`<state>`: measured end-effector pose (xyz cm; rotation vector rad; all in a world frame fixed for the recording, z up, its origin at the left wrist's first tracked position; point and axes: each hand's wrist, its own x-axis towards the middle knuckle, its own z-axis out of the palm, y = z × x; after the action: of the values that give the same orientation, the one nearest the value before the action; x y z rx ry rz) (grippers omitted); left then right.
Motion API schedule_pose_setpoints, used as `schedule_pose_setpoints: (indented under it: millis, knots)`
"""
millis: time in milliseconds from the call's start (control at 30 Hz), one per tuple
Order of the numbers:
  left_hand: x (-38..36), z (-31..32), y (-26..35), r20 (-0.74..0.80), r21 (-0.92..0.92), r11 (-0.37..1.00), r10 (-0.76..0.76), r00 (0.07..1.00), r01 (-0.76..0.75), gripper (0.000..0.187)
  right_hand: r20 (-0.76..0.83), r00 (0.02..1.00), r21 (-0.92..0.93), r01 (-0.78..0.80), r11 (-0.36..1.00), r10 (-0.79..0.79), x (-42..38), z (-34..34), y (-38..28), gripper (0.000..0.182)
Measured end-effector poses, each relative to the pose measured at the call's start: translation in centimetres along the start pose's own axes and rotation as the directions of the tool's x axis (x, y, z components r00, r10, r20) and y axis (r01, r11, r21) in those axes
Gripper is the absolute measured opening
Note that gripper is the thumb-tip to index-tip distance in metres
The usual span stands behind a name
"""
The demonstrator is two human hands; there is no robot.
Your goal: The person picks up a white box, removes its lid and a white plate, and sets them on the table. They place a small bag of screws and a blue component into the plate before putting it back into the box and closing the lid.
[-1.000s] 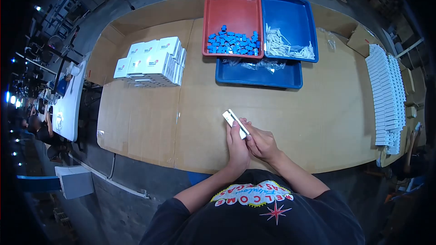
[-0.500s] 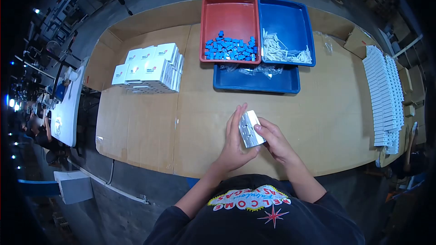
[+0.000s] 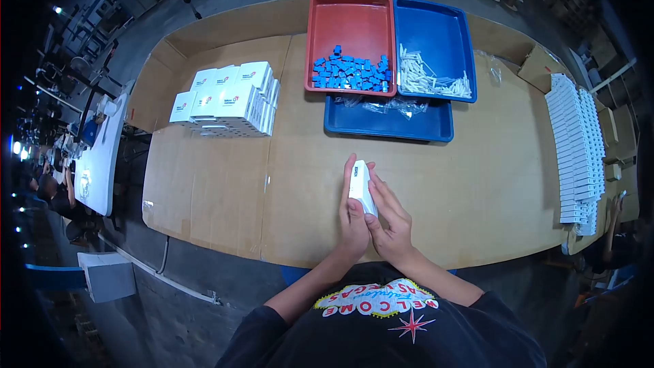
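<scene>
Small white box pressed between my hands

My left hand [image 3: 354, 221] and right hand [image 3: 390, 228] close around the white box [image 3: 360, 184], held edge-up just above the counter [image 3: 477, 184], near its front edge.

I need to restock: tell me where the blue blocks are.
In the head view the blue blocks lie in the red tray at the table's far edge, left of the blue tray holding white pieces.
</scene>
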<state>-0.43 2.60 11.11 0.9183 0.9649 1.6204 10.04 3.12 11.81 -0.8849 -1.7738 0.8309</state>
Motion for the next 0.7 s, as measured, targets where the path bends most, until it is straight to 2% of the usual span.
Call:
schedule_pose_setpoints:
  millis: [133, 400, 600, 700]
  knots:
    - [-0.5, 0.4, 0.4, 0.042, 0.068, 0.996, 0.057, 0.997, -0.060, 0.107, -0.073, 0.993, 0.035, 0.100, 0.994, -0.097, -0.8, 0.6, 0.3, 0.052]
    - [-1.2, 0.8, 0.7, 0.050, 0.113, 0.992, 0.043, 0.998, -0.048, 0.107, -0.084, 0.991, 0.056, 0.109, 0.992, -0.104, -1.5, 0.3, 0.2, 0.051]
    - [-1.3, 0.8, 0.4, 0.041, 0.104, 0.994, 0.032, 0.999, -0.036, 0.102, -0.076, 0.995, 0.048, 0.072, 0.996, -0.069, -1.6, 0.0, 0.1, 0.048]
    - [-1.2, 0.6, -0.7, 0.035, 0.007, 1.000, 0.001, 0.999, -0.001, 0.099, -0.077, 0.996, 0.056, 0.047, 0.997, -0.042, -1.5, -0.1, 0.5, 0.048]
